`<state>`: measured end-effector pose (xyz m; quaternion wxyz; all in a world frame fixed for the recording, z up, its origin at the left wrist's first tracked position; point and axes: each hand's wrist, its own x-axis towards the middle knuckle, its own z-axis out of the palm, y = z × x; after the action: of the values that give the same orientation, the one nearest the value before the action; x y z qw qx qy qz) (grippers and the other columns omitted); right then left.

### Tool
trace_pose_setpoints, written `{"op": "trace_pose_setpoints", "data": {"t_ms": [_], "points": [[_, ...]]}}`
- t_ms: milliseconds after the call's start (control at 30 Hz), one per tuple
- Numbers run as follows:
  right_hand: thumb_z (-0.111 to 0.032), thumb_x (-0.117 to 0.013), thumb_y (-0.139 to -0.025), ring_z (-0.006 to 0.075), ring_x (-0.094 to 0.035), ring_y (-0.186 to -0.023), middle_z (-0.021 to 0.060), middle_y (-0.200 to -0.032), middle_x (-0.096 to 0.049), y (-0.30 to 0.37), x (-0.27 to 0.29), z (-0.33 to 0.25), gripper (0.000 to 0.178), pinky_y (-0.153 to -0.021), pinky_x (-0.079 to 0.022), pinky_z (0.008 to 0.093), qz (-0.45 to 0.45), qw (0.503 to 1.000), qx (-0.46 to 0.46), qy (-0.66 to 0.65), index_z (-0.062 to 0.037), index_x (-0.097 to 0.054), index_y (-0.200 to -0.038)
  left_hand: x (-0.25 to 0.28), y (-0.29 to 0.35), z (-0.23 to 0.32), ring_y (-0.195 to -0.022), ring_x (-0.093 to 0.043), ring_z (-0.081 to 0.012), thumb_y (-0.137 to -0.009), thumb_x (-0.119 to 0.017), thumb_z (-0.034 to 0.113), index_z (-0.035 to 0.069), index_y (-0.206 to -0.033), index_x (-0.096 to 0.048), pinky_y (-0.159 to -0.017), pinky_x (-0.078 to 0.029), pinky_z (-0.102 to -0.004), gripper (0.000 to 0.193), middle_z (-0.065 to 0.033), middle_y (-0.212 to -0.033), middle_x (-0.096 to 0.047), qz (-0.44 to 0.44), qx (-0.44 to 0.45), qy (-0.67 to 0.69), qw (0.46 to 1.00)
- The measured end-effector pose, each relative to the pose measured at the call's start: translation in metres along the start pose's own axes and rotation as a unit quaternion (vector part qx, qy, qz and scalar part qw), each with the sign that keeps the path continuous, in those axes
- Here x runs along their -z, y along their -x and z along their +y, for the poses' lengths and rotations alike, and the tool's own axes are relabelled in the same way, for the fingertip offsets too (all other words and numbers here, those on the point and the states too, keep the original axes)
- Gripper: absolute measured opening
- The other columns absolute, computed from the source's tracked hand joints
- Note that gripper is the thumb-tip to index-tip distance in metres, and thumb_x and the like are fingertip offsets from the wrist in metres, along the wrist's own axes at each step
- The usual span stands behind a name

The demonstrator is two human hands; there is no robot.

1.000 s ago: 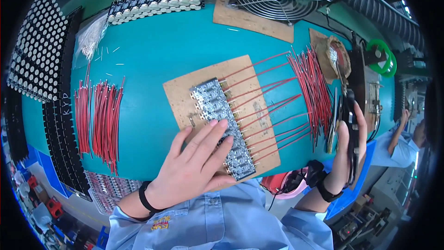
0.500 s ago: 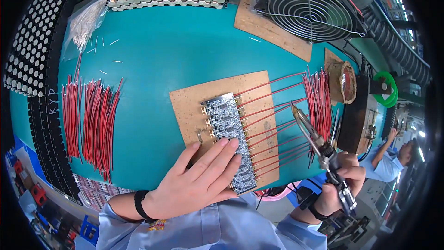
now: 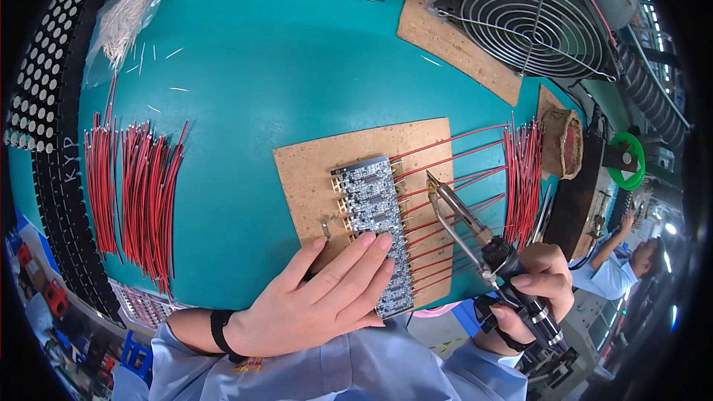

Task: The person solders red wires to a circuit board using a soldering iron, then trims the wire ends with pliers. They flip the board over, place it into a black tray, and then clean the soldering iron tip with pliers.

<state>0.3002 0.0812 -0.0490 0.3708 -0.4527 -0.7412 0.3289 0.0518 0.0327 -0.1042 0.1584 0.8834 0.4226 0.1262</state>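
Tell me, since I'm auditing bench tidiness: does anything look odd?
Yes: several thin pale pieces lie scattered on the teal mat beside the clear bag of similar ones, perhaps spilled; another lies alone near the fan.

circuit boards [image 3: 375, 206]: speckled grey | wires [image 3: 523, 182]: red | soldering iron [image 3: 499, 252]: black-silver | mat [image 3: 230, 200]: teal

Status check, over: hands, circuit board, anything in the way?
Left hand resting on circuit board, brown sheet underneath. Right hand gripping soldering iron. Red wires pass beneath it.

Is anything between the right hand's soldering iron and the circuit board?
Nothing visible blocks the soldering iron. Red wires pass near its tip to the circuit board; the left hand rests lower on the board.
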Motion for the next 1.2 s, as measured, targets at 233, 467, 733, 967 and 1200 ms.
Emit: {"op": "trace_pose_setpoints", "data": {"t_ms": [233,467,733,967,1200], "points": [[-0.016,-0.084,-0.052,0.0141,-0.044,-0.050,0.0072,-0.065,-0.051,0.010,-0.007,0.004,0.039,-0.044,-0.028,0.0256,0.052,0.997,-0.034,-0.051,-0.0021,-0.061,-0.080,-0.001,0.000,0.000,-0.119,-0.046,-0.0197,-0.075,-0.055,0.058,0.012,-0.110,-0.058,-0.095,-0.032,-0.0431,0.058,-0.0074,-0.129,-0.049,0.003,0.002,-0.002,1.000],[-0.016,-0.084,-0.053,0.0148,-0.045,-0.051,0.0073,-0.065,-0.051,0.022,-0.012,0.006,0.039,-0.044,-0.029,0.0259,0.071,0.996,-0.022,-0.046,-0.0022,-0.061,-0.080,0.001,-0.001,0.001,-0.120,-0.044,-0.0191,-0.077,-0.053,0.057,0.012,-0.112,-0.056,-0.094,-0.034,-0.0418,0.057,-0.0070,-0.130,-0.048,-0.005,0.002,0.000,1.000],[-0.013,-0.083,-0.055,0.0164,-0.049,-0.053,0.0076,-0.068,-0.053,0.015,-0.002,0.001,0.036,-0.045,-0.034,0.0259,-0.051,0.998,-0.011,-0.031,-0.0022,-0.065,-0.084,0.000,0.000,0.001,-0.122,-0.043,-0.0174,-0.079,-0.050,0.056,0.013,-0.113,-0.054,-0.094,-0.035,-0.0403,0.056,-0.0057,-0.131,-0.047,-0.009,0.015,0.000,1.000],[-0.013,-0.082,-0.056,0.0158,-0.049,-0.053,0.0073,-0.067,-0.053,0.014,-0.004,0.002,0.036,-0.044,-0.034,0.0253,-0.047,0.998,-0.014,-0.036,-0.0023,-0.066,-0.085,0.000,-0.001,0.001,-0.119,-0.044,-0.0205,-0.074,-0.058,0.057,0.011,-0.111,-0.057,-0.093,-0.034,-0.0433,0.059,-0.0084,-0.129,-0.048,-0.002,0.003,0.016,1.000],[-0.014,-0.082,-0.057,0.0159,-0.049,-0.053,0.0071,-0.066,-0.053,0.012,-0.006,0.002,0.035,-0.044,-0.034,0.0251,-0.051,0.998,-0.010,-0.034,-0.0025,-0.066,-0.086,0.000,0.000,0.000,-0.120,-0.044,-0.0200,-0.074,-0.058,0.057,0.012,-0.111,-0.057,-0.095,-0.032,-0.0432,0.059,-0.0079,-0.130,-0.048,-0.001,0.003,0.014,1.000]]}}
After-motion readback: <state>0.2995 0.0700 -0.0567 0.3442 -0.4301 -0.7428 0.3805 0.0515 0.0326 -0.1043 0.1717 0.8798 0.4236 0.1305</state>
